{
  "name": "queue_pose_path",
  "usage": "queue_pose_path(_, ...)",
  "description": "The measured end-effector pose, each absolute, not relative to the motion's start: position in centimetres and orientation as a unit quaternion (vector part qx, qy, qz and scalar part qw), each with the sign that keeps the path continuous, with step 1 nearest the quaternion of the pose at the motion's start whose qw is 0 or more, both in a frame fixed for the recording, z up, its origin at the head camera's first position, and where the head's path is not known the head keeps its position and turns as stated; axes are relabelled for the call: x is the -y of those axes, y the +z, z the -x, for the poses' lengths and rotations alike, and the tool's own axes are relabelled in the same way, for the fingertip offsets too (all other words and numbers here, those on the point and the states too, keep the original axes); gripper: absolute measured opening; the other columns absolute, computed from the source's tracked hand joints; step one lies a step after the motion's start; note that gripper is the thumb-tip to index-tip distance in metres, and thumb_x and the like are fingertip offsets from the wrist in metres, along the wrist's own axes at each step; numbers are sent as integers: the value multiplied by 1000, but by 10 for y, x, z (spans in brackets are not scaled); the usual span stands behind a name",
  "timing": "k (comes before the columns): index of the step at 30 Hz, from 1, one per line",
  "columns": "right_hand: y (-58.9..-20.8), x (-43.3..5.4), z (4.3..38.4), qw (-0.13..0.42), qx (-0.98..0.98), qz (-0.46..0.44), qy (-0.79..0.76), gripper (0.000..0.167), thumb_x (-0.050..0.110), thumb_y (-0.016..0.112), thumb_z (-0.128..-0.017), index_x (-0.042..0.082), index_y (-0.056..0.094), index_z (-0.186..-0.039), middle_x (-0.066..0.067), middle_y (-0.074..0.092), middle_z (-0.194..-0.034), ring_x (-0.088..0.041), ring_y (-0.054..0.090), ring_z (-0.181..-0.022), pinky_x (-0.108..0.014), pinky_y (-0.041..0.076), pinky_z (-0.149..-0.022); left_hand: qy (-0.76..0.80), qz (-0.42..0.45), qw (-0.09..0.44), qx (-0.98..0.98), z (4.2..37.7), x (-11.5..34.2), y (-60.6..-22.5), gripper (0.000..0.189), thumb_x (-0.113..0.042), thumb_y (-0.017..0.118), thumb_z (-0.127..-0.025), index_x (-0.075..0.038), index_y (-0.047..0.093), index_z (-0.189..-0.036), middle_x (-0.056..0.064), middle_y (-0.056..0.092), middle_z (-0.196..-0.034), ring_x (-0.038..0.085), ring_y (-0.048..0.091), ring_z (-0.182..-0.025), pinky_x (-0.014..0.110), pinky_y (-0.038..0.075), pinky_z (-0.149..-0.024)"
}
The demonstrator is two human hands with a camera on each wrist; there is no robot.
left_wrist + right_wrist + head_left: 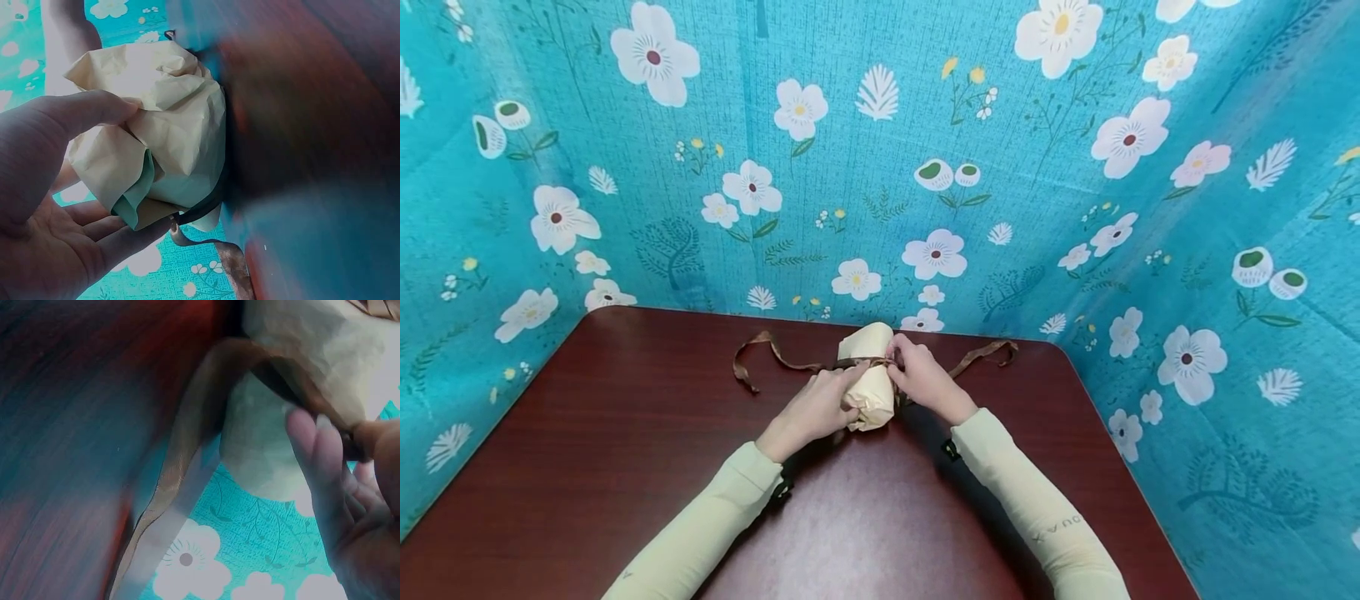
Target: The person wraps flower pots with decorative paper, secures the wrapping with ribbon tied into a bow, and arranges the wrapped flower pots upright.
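Observation:
A bundle (874, 385) wrapped in cream paper lies lengthwise on the table, its crumpled, folded end towards me. In the left wrist view, pale green shows inside a fold of the paper (181, 134). A brown ribbon (992, 347) crosses the bundle's top, with loose tails to both sides. My left hand (816, 407) holds the bundle from the left, thumb against the folded end and index finger by the ribbon. On the right side, my right hand (923, 379) pinches the ribbon (194, 419) between thumb and fingers. Any knot is hidden by the fingers.
The dark red-brown table (625, 450) reaches back to a blue floral cloth (850, 167), which hangs behind and along both sides. The bundle lies near the table's far edge. Dark straps (951, 450) show under the sleeves at the wrists.

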State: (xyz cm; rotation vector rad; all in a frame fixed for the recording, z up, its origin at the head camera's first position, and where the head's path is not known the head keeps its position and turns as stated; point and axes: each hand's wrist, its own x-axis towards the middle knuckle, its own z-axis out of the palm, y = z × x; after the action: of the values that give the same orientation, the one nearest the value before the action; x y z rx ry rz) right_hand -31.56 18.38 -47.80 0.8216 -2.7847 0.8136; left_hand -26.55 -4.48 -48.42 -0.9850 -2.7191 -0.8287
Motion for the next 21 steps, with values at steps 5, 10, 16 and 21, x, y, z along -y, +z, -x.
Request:
queue_pose_path(5,-476,-177,309,113,940,-245,210,15,6,58,-99,5,61,-114,-2,59,-69,-10,50,-51,-26,42,-48,-269,324,67,905,266,43,-483,77,-12,84,-81,-5,50,-149,17,72,-111,25,70,-87,38,57,-73)
queue_pose_path(10,-471,-180,307,98,931,-253,242,9,13,61,-100,11,68,-94,-2,63,-90,-12,56,-73,-29,47,-65,-270,319,70,906,266,41,-483,76,-13,85,-80,-3,52,-148,16,74,-108,21,70,-81,36,57,-70)
queue_pose_path(16,-464,-197,306,-9,894,-266,359,10,17,64,-101,10,67,-96,-4,62,-96,-15,57,-81,-29,48,-72,-273,312,66,908,267,40,-484,76,-13,86,-79,-1,53,-146,14,74,-99,14,64,-71,31,53,-63)
queue_pose_path(21,-463,-206,307,-13,888,-254,382,14,18,61,-103,10,73,-100,-5,69,-93,-26,65,-82,-28,50,-70,-273,311,61,909,267,39,-484,75,-13,85,-81,-1,52,-147,12,73,-97,10,59,-68,30,51,-63)
